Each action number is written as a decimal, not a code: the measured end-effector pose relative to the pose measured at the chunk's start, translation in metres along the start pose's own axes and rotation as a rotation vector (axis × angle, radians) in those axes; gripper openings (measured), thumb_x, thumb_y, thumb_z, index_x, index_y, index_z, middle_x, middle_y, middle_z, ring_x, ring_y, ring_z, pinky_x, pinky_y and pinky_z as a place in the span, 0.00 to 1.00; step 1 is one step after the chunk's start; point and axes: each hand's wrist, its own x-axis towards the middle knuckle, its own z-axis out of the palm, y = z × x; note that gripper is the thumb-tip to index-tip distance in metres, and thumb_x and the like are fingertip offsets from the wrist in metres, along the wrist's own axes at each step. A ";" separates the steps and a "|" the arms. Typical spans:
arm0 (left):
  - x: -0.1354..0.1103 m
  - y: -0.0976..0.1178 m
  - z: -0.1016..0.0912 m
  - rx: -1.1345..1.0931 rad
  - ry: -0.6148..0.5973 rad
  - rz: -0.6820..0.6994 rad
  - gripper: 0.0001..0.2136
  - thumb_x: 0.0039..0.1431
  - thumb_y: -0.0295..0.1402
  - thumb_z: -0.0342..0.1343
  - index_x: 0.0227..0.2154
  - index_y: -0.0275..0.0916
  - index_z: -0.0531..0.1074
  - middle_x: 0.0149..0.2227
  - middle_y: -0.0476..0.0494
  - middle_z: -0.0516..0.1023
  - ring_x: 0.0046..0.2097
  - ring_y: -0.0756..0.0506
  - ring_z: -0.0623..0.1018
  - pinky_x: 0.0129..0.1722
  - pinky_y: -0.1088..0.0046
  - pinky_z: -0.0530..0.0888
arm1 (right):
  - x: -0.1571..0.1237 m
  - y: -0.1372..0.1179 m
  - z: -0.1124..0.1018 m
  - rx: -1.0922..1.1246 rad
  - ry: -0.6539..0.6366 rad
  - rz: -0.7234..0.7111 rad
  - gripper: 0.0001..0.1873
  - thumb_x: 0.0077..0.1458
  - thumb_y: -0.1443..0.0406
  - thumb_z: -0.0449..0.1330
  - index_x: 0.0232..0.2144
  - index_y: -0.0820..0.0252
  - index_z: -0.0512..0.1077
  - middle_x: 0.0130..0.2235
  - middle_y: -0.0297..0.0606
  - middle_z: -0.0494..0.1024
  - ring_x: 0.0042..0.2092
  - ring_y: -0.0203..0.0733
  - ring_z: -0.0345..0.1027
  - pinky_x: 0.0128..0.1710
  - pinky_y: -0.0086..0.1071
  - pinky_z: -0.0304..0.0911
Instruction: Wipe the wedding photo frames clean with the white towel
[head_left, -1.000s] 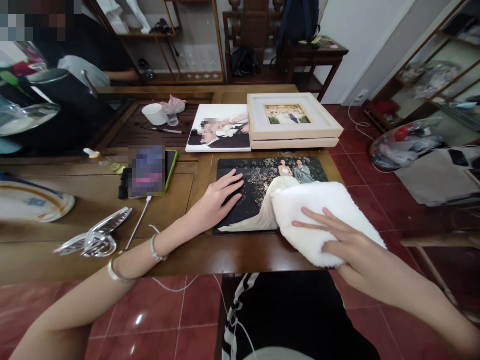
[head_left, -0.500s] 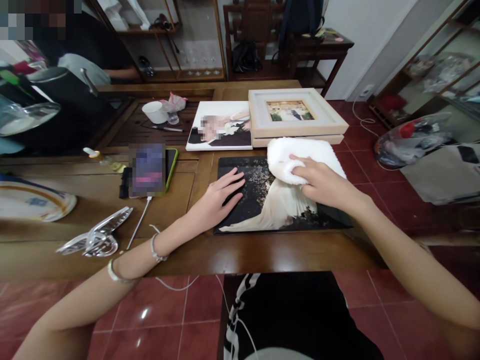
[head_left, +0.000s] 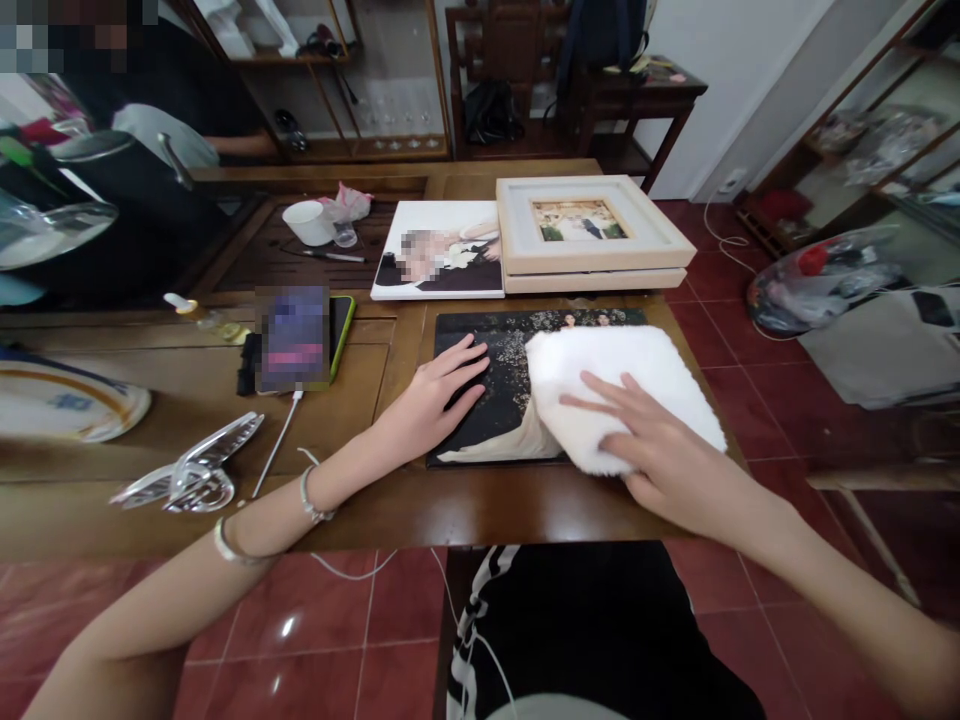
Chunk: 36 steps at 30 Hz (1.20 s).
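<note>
A dark photo panel (head_left: 491, 400) showing a pale trailing gown lies flat on the wooden table. My left hand (head_left: 442, 390) rests on its left edge, fingers stretched and apart, holding nothing. A fluffy white cloth (head_left: 660, 370) covers most of the panel's right half. My right hand (head_left: 652, 440) holds this cloth down against the panel, its fingers spread over the top and one digit at the cloth's near edge. Two small figures show at the panel's far edge, just beyond the cloth.
Behind the panel lie a white-edged photo print (head_left: 439, 285) and stacked pale frames (head_left: 600, 258). To the left are a phone (head_left: 292, 340) with a cable, a clear hair claw (head_left: 195, 475), a dropper bottle (head_left: 217, 325) and a white cup (head_left: 307, 222). Another person (head_left: 187, 80) is at the far left.
My right hand has brought the white cloth nearer to me and slightly right, uncovering the panel's far edge. The cloth is spread wider now. My left hand has stayed still.
</note>
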 end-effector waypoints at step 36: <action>-0.001 -0.001 0.000 0.015 -0.012 0.009 0.17 0.68 0.32 0.47 0.55 0.33 0.70 0.61 0.33 0.68 0.66 0.37 0.61 0.62 0.48 0.64 | 0.034 0.011 -0.001 -0.031 0.000 -0.014 0.21 0.41 0.82 0.50 0.33 0.63 0.75 0.63 0.49 0.66 0.68 0.61 0.47 0.63 0.66 0.47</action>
